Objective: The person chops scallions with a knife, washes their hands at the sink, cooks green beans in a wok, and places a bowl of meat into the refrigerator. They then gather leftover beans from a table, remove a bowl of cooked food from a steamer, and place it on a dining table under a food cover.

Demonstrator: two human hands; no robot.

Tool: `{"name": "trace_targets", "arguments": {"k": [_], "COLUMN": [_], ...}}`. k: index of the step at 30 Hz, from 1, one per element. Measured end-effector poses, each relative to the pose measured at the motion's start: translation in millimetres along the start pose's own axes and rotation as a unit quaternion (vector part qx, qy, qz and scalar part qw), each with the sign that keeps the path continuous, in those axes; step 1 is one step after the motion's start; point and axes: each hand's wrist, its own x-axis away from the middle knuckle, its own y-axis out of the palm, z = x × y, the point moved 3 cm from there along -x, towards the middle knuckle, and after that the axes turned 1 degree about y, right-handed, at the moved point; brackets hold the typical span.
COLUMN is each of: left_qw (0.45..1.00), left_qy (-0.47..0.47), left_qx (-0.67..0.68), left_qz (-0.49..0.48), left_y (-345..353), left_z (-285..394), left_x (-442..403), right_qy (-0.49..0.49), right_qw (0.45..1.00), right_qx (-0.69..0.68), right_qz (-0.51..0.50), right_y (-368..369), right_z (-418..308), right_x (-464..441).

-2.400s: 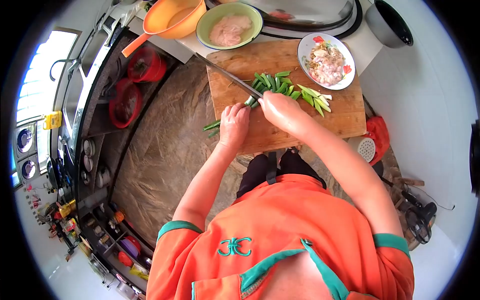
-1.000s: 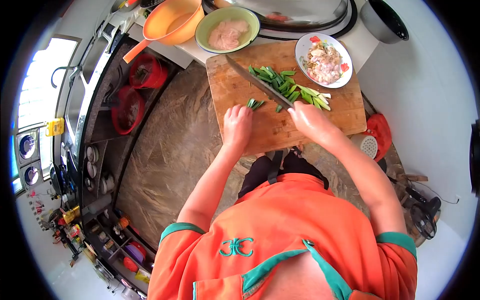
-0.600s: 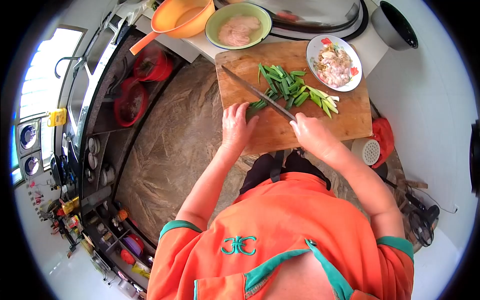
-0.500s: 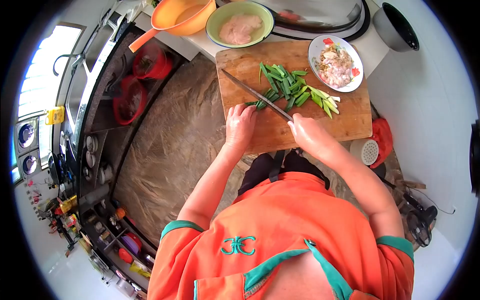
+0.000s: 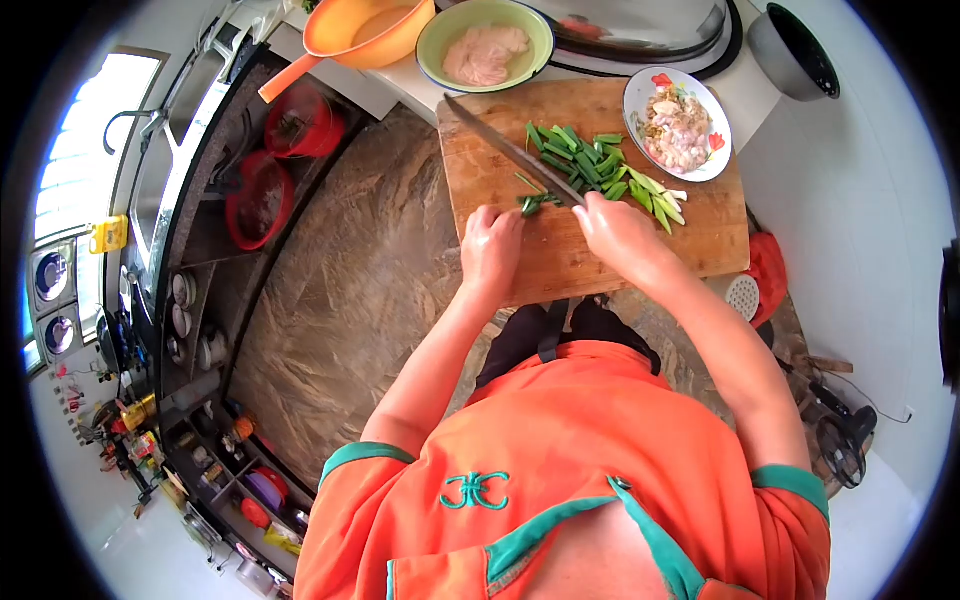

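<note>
With slicing apparently in hand, the right hand (image 5: 618,233) grips a long grey metal knife (image 5: 512,150) beside cut green stalks (image 5: 588,160) on the rectangular brown wooden board (image 5: 560,265), calling for clearance from the curled left hand (image 5: 490,250), its grip unclear, at the board's left edge.

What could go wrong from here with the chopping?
The left hand is bunched right beside a short bit of greens, near the knife in the right hand; a stray stroke could nick a fingertip. The knife's tip reaches the cutting board's far edge by the green bowl, so it might knock the rim. The floral plate overlaps the board and may shift if that is jolted.
</note>
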Motion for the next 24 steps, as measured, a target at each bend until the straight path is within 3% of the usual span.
{"name": "trace_targets", "arguments": {"k": [1,8,13,17,24], "left_qw": [1.000,0.997,0.999,0.997,0.994], "left_qy": [0.030,-0.043,0.033,0.071,0.094], "left_qx": [0.004,0.058,0.034,0.019,-0.008], "left_qz": [0.004,-0.028,-0.001,-0.039,-0.063], "left_y": [4,-14,-2,9,7], "left_z": [3,-12,-5,-7,-6], "left_x": [-8,-6,-13,-16,-13], "right_qy": [-0.001,0.018,0.004,0.002,-0.029], "right_qw": [1.000,0.999,0.999,0.999,0.998], "right_qx": [-0.002,0.015,-0.037,-0.037,-0.046], "right_qz": [0.017,0.021,0.000,-0.008,0.030], "right_y": [-2,-14,12,19,21], "right_z": [2,-13,-12,-15,-32], "right_x": [3,26,25,15,-14]}}
